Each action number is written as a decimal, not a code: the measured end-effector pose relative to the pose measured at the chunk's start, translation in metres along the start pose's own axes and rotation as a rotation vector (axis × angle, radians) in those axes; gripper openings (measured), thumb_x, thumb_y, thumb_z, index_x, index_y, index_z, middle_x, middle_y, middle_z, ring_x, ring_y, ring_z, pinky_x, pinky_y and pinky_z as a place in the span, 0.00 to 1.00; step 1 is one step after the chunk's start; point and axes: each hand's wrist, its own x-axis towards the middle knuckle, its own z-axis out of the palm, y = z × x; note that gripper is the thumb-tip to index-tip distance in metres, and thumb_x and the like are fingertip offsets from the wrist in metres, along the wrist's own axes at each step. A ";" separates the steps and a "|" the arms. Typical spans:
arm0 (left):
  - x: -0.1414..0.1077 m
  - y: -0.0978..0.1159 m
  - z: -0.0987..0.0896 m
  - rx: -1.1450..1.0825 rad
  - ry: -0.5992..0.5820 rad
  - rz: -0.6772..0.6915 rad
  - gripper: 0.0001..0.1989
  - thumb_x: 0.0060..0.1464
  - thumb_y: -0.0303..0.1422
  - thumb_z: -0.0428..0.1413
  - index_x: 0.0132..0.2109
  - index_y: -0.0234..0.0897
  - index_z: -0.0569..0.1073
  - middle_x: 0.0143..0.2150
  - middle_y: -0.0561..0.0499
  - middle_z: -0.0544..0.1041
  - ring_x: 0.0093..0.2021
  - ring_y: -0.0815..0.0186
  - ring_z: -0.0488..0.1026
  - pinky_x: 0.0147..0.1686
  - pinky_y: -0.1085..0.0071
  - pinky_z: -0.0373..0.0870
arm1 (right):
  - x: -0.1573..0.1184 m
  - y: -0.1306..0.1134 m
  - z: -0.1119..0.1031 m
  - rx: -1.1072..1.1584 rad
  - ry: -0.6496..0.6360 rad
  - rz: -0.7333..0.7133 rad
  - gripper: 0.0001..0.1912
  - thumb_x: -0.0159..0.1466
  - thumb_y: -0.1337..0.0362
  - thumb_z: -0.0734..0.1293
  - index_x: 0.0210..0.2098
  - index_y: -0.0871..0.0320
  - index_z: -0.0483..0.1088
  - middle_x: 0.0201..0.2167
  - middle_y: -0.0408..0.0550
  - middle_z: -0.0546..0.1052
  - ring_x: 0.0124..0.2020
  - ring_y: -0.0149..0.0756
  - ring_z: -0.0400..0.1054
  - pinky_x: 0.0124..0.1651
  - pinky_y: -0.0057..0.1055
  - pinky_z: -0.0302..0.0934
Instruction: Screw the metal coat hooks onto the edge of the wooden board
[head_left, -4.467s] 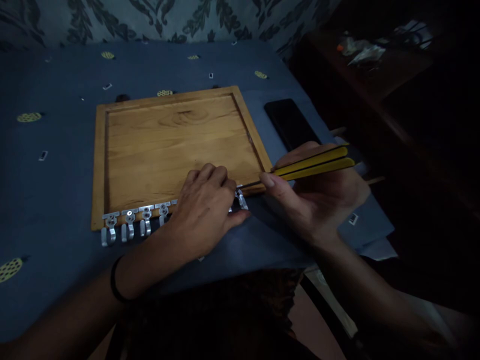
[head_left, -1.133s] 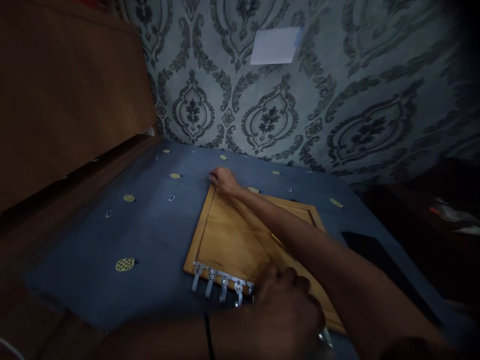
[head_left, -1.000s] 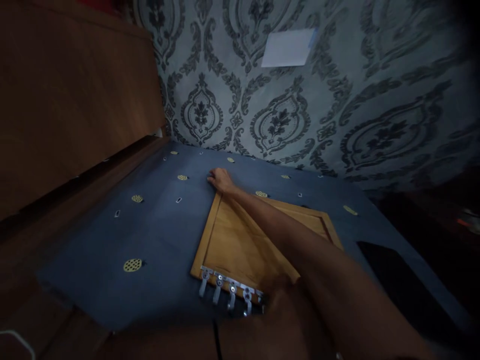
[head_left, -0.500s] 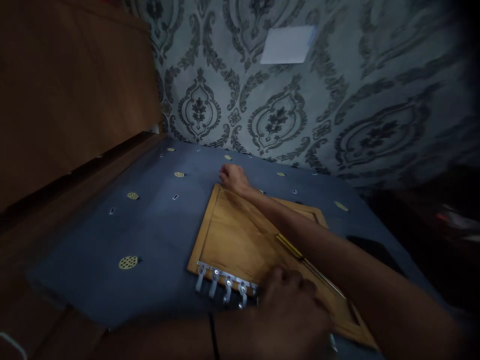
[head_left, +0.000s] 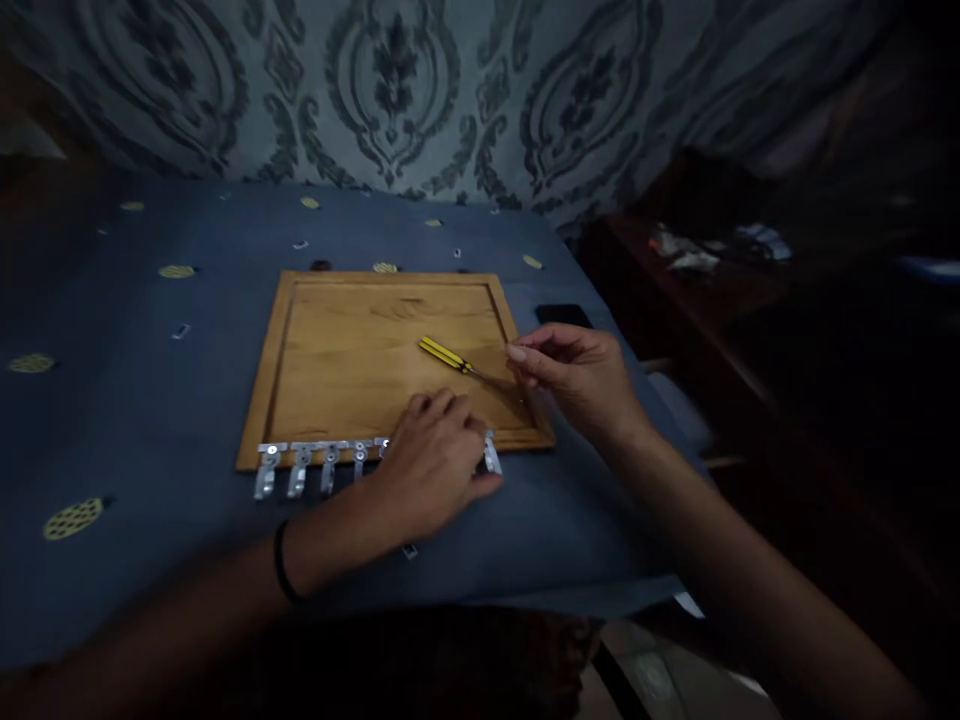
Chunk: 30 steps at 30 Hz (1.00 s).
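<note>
**Hook rail on the wooden board, part-way along**

The left hand (head_left: 439, 462) lies palm-down over the near edge of the wooden board (head_left: 360, 350), its fingers curled loosely over the right stretch of the metal hook rail (head_left: 315, 462). Whether they grip a hook underneath cannot be told; the hand hides that part. To the left of those fingers four hooks show along the board's edge, each seemingly with a screw head in its plate; one more hook (head_left: 491, 455) peeps out just right of the thumb.

The right hand (head_left: 577, 375) hovers over the board's right rim, thumb and forefinger pinched together on something too small and dim to name. Just left of these fingertips a yellow-handled screwdriver (head_left: 450, 355) lies on the board, its tip pointing toward them, in nobody's grasp.

By the look of it, the hooks left of the hand are already fixed, while the stretch under the left hand is probably the part left.

The board rests on a blue patterned cloth (head_left: 150, 400) covering the counter; a dark phone (head_left: 562, 315) lies beyond the right hand.
</note>
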 end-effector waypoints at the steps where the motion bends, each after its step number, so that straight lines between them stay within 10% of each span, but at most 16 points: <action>1: 0.000 0.000 0.000 0.002 -0.013 0.002 0.19 0.66 0.43 0.64 0.52 0.30 0.81 0.52 0.40 0.78 0.59 0.48 0.71 0.59 0.52 0.68 | -0.012 0.001 -0.004 0.004 0.037 0.023 0.20 0.54 0.47 0.83 0.31 0.56 0.81 0.22 0.42 0.78 0.20 0.26 0.66 0.23 0.25 0.62; 10: 0.000 -0.001 0.006 0.053 0.040 0.036 0.18 0.63 0.43 0.66 0.48 0.31 0.81 0.46 0.43 0.78 0.52 0.51 0.72 0.53 0.55 0.70 | -0.059 0.001 0.000 0.052 0.141 0.056 0.16 0.56 0.54 0.83 0.40 0.53 0.85 0.23 0.40 0.78 0.20 0.26 0.68 0.22 0.24 0.64; 14: 0.000 0.000 0.005 0.027 0.013 0.021 0.18 0.64 0.43 0.66 0.49 0.31 0.81 0.46 0.43 0.77 0.52 0.50 0.73 0.54 0.53 0.71 | -0.066 -0.007 0.006 0.031 0.119 0.036 0.17 0.51 0.54 0.86 0.28 0.55 0.80 0.21 0.39 0.77 0.18 0.25 0.68 0.21 0.22 0.66; 30: -0.002 0.000 0.010 -0.007 0.137 0.064 0.15 0.63 0.41 0.67 0.44 0.30 0.80 0.42 0.44 0.76 0.49 0.50 0.74 0.49 0.54 0.71 | -0.074 -0.002 -0.011 -0.011 -0.245 0.139 0.06 0.66 0.56 0.78 0.39 0.51 0.84 0.31 0.43 0.83 0.28 0.27 0.75 0.31 0.22 0.72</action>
